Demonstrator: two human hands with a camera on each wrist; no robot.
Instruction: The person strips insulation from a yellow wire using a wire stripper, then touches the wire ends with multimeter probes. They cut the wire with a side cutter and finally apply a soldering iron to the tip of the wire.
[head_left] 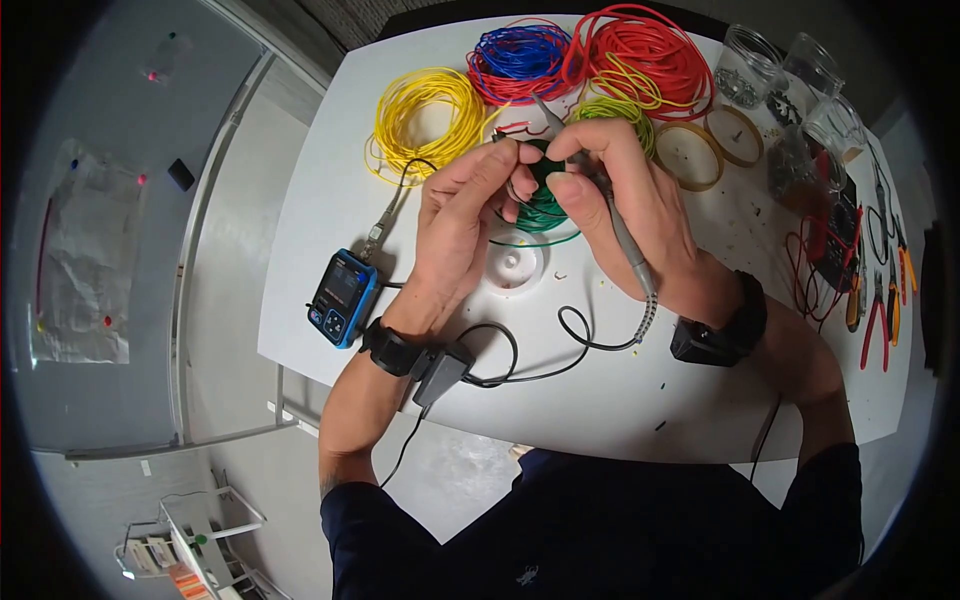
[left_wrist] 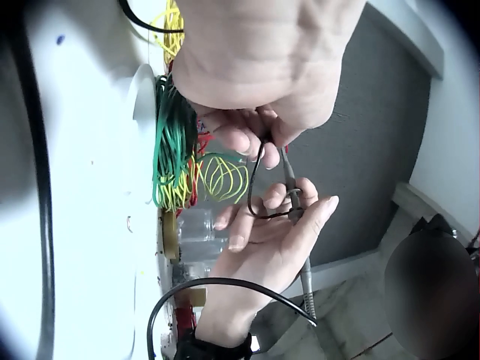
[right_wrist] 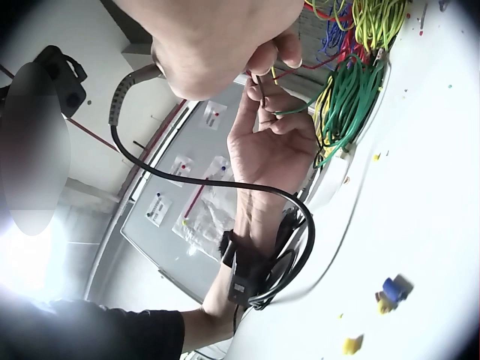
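In the head view, both hands meet over the green wire coil. The right hand grips a grey oscilloscope probe, its pointed tip angled up and away from the body. A thin black lead loops off the probe in the left wrist view, ending between the fingers of the left hand. That hand pinches the lead's end with thumb and fingers, which hide most of it. A green wire also runs to the left fingertips. The blue-cased handheld oscilloscope lies left of the left wrist.
Yellow, blue and red wire coils lie along the back. Tape rings, glass jars, a multimeter and pliers stand right. A white round dish and the probe's black cable lie nearer.
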